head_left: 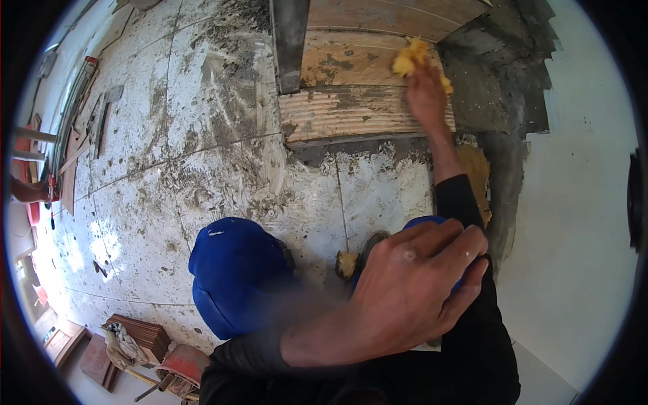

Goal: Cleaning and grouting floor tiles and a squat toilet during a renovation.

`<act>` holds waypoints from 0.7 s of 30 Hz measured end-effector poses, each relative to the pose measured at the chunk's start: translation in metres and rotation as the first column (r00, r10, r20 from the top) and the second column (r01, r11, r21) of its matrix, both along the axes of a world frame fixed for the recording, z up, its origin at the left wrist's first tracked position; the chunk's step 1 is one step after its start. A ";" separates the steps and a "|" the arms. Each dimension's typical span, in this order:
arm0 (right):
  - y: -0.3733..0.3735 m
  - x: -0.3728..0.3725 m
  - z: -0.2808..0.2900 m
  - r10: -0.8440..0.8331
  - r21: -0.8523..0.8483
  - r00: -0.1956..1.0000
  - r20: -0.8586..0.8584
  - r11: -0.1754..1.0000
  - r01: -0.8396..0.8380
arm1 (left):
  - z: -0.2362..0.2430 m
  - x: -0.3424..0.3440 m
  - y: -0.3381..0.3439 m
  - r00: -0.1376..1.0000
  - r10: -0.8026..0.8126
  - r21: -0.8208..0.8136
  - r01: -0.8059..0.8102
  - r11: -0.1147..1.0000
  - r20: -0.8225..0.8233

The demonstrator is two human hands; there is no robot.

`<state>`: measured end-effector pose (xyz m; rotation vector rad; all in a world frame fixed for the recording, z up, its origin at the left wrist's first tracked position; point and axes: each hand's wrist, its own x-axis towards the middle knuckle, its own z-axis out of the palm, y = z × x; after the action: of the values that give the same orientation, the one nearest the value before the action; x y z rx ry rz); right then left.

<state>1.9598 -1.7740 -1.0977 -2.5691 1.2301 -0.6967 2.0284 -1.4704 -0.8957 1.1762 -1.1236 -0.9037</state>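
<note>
My right hand reaches forward over tiled steps and presses a torn, yellow piece of sponge onto the wood-look surface. Its fingers are closed on the sponge, which sticks out ahead of them and at their right side. The step tiles are streaked with grey mortar, and the lowest one has a ribbed front strip. Close to the camera, my left hand crosses to the right above my blue-trousered knee. The left fingers are curled in, and their inner side is hidden.
A grey post stands at the steps' left. Mortar-spattered white floor tiles spread leftward. A white wall with a grey cement edge rises at right. Long metal tools lie far left; stacked brown tiles and a reddish bucket sit lower left.
</note>
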 end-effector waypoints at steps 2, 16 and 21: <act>0.047 0.022 -0.013 0.210 -0.222 0.973 -0.094 0.948 -0.227 | 0.000 0.004 0.004 1.000 -0.008 0.018 0.007 1.000 0.021; -0.037 -0.115 0.000 -0.008 -0.134 0.999 -0.047 0.991 0.001 | 0.001 0.008 0.013 0.998 0.023 -0.002 -0.023 1.000 0.052; 0.020 -0.051 -0.007 0.273 -0.205 0.960 -0.066 0.938 -0.281 | 0.001 0.006 0.010 1.000 -0.015 0.009 0.015 1.000 0.015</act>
<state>1.9091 -1.7537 -1.1047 -2.8629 0.8136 -0.7566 2.0347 -1.4606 -0.8943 1.1849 -1.1427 -0.9134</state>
